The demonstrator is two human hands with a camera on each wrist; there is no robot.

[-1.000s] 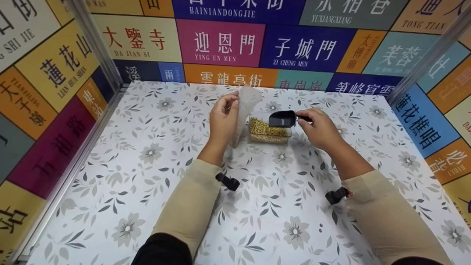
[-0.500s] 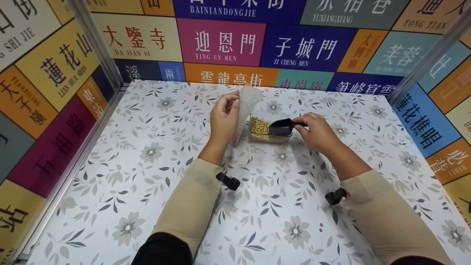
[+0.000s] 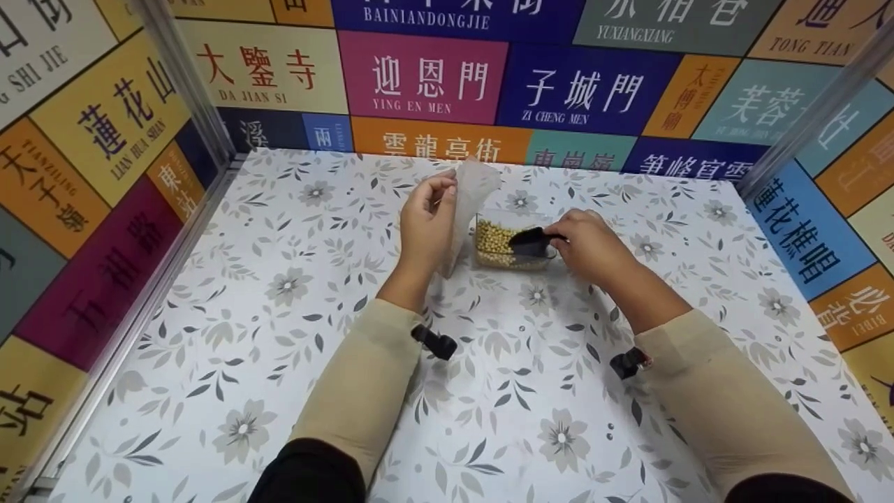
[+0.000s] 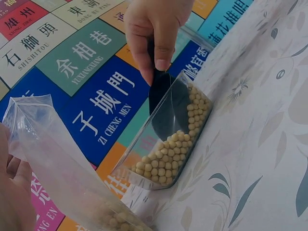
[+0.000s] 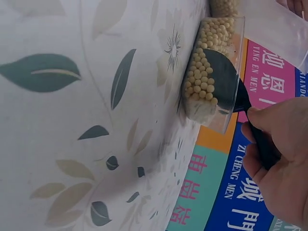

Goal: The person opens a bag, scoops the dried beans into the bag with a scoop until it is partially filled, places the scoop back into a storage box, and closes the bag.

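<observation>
My right hand [image 3: 590, 244] grips the handle of a black scoop [image 5: 222, 79]. The scoop's blade is dipped among round, pale yellow soybeans [image 4: 166, 161] inside a clear rectangular container [image 3: 513, 264]. Just left of that container, my left hand [image 3: 427, 209] holds up a translucent plastic bag [image 4: 62, 149] by its upper edge. Some soybeans lie in the bottom of the bag, as the left wrist view shows. In the head view the left hand hides part of the bag.
The container stands on a table [image 3: 489, 405] covered with a white leaf-and-flower pattern. Panels with coloured signs [image 3: 419, 84] rise along the back and both sides. Metal posts [image 3: 199, 91] mark the rear corners.
My right hand has lowered the scoop from above the container down into the soybeans, its blade now tilted in them. The left hand and bag have stayed nearly still.
</observation>
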